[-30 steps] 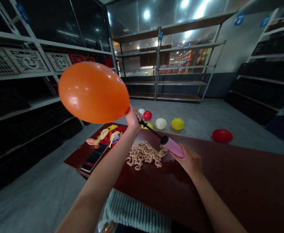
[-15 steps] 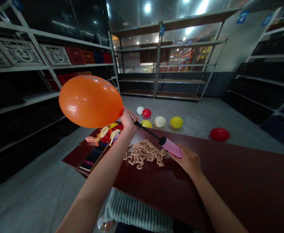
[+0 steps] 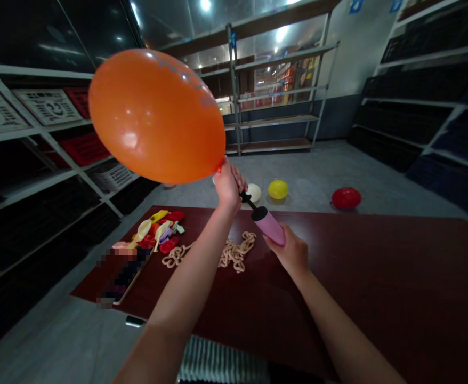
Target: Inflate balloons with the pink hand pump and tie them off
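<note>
A large inflated orange balloon (image 3: 158, 117) fills the upper left. My left hand (image 3: 229, 184) is closed around its neck and the black end of a hand balloon pump (image 3: 269, 226); the fingers hide the join between them. My right hand (image 3: 292, 253) is wrapped around the lower part of the pump's pink barrel. Between the hands, a short length of black rod shows. Below my left forearm lies a heap of beige cord-like strands (image 3: 232, 256), partly covered by the arm. Uninflated balloons (image 3: 158, 230) in several colours are piled at the table's left.
A phone (image 3: 128, 274), partly pixelated, lies near the left edge of the dark red table (image 3: 357, 277). On the floor beyond are a yellow balloon (image 3: 277, 189), a white balloon (image 3: 253, 192) and a red balloon (image 3: 346, 198). Shelves with crates (image 3: 48, 106) stand around.
The orange balloon looks larger and sits higher. My hands have come closer together, and less of the pump's black rod shows. The camera view has turned to the right.
</note>
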A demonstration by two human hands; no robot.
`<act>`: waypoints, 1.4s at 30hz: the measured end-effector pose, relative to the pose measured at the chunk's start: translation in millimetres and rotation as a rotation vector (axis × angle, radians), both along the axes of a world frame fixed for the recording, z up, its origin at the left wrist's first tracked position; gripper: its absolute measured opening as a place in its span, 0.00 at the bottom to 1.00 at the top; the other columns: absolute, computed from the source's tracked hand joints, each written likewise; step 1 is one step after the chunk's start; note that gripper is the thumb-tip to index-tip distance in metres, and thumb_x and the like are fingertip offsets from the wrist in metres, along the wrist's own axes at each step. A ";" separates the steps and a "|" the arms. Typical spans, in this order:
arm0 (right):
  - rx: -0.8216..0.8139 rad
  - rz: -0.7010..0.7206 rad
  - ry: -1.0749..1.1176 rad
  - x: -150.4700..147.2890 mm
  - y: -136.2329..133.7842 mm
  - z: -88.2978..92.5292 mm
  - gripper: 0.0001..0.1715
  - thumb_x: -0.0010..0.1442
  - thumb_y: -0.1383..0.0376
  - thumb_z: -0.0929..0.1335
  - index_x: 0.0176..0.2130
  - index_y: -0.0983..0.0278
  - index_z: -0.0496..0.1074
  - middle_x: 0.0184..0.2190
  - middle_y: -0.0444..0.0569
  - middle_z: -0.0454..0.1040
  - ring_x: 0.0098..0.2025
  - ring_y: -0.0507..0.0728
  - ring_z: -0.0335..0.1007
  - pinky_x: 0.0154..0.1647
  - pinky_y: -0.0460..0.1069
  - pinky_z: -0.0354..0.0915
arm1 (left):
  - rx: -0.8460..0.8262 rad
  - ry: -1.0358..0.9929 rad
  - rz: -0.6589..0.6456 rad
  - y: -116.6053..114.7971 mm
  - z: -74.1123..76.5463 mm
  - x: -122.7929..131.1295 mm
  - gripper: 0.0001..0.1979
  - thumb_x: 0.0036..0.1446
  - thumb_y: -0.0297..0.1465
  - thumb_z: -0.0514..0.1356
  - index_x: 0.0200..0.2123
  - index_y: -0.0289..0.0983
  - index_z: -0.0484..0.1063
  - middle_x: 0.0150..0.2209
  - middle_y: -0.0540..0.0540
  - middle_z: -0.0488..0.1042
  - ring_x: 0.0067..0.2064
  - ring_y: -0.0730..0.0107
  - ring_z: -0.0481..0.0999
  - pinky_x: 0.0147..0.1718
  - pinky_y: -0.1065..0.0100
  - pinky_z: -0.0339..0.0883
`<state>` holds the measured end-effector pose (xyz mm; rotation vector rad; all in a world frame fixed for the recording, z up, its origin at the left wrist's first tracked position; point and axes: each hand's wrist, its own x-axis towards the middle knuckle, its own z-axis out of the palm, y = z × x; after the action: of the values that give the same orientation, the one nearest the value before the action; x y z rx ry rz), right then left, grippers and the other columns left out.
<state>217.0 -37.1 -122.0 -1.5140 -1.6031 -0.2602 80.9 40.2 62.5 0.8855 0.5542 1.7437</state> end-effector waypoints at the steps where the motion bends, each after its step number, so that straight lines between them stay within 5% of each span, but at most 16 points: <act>1: -0.014 -0.012 0.017 0.3 0.3 -0.2 0.28 0.58 0.44 0.65 0.45 0.63 0.73 0.32 0.51 0.80 0.28 0.59 0.75 0.28 0.50 0.60 | -0.005 0.013 -0.015 -0.8 -6.5 9.9 0.29 0.67 0.45 0.51 0.15 0.39 0.50 0.09 0.56 0.49 0.10 0.80 0.49 0.11 0.72 0.46; 6: -0.072 -0.066 0.063 0.9 -0.4 1.9 0.28 0.57 0.45 0.66 0.46 0.62 0.73 0.32 0.50 0.80 0.28 0.59 0.75 0.27 0.49 0.59 | -0.064 0.035 -0.042 -2.7 -32.3 37.1 0.28 0.68 0.40 0.51 0.16 0.39 0.50 0.09 0.56 0.50 0.09 0.79 0.49 0.10 0.72 0.46; 10: -0.058 -0.020 0.050 0.9 -2.5 7.8 0.26 0.59 0.46 0.66 0.45 0.62 0.73 0.33 0.49 0.80 0.30 0.58 0.76 0.28 0.49 0.59 | -0.086 0.023 -0.004 -1.4 -32.5 31.2 0.27 0.68 0.38 0.51 0.16 0.39 0.50 0.09 0.57 0.50 0.09 0.80 0.49 0.10 0.73 0.46; 27: 0.115 0.081 -0.301 5.1 -2.1 7.2 0.25 0.60 0.47 0.66 0.46 0.63 0.74 0.35 0.52 0.80 0.32 0.58 0.76 0.34 0.51 0.65 | -0.093 -0.146 0.192 -10.1 -9.7 -89.2 0.26 0.69 0.37 0.48 0.17 0.39 0.49 0.11 0.57 0.50 0.10 0.79 0.50 0.13 0.71 0.49; 35: 0.163 0.151 -0.478 -0.1 3.9 0.2 0.25 0.59 0.46 0.67 0.44 0.62 0.73 0.33 0.49 0.80 0.31 0.57 0.75 0.33 0.51 0.64 | -0.230 -0.264 0.328 -12.6 -37.0 -149.7 0.23 0.65 0.28 0.48 0.16 0.38 0.48 0.11 0.56 0.49 0.11 0.78 0.49 0.14 0.72 0.49; 42: 0.231 0.188 -0.489 -4.7 3.8 0.0 0.23 0.60 0.48 0.67 0.45 0.64 0.72 0.31 0.50 0.79 0.29 0.57 0.76 0.31 0.50 0.65 | -0.218 -0.307 0.315 -8.1 -42.0 -150.7 0.23 0.64 0.29 0.50 0.16 0.38 0.48 0.11 0.56 0.49 0.11 0.78 0.49 0.14 0.72 0.48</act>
<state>212.3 -33.3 -122.0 -1.1660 -2.0005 -0.7272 -69.8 32.1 20.5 0.3813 0.6887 2.0096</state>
